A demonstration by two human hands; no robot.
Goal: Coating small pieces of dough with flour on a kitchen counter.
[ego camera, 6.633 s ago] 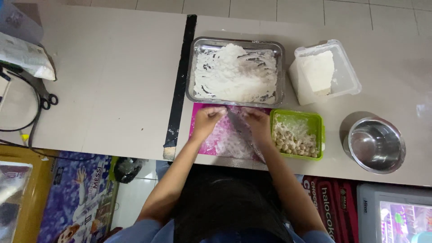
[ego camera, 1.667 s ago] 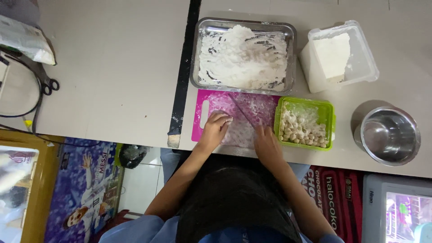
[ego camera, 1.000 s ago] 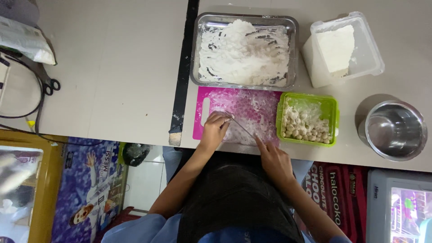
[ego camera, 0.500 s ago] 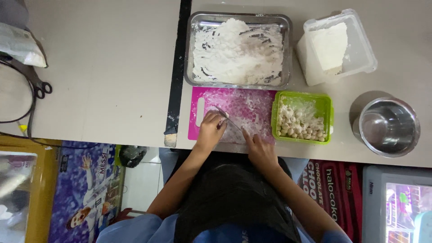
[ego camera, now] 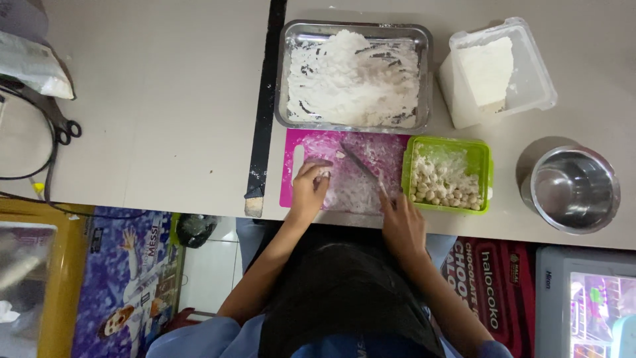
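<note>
A pink cutting board (ego camera: 391, 149) dusted with flour lies at the table's near edge. My left hand (ego camera: 310, 187) rests on its left part, fingers pinched on a small piece of dough (ego camera: 324, 174). My right hand (ego camera: 399, 222) grips the handle of a knife (ego camera: 361, 166), whose blade lies slanted across the board. To the right of the board stands a green tray (ego camera: 445, 142) holding several small dough pieces. Behind the board is a metal tray (ego camera: 424, 79) heaped with white flour.
A clear plastic tub (ego camera: 493, 73) of flour stands at the back right. A round metal bowl (ego camera: 573, 189) sits at the right. A black strip (ego camera: 265, 99) runs along the table joint. Scissors (ego camera: 63, 126), a cable and a white bag (ego camera: 33, 63) lie far left.
My right hand has moved back up to the board's right edge with the knife. My left hand has stayed on the board's left part, and the view has shifted slightly.
</note>
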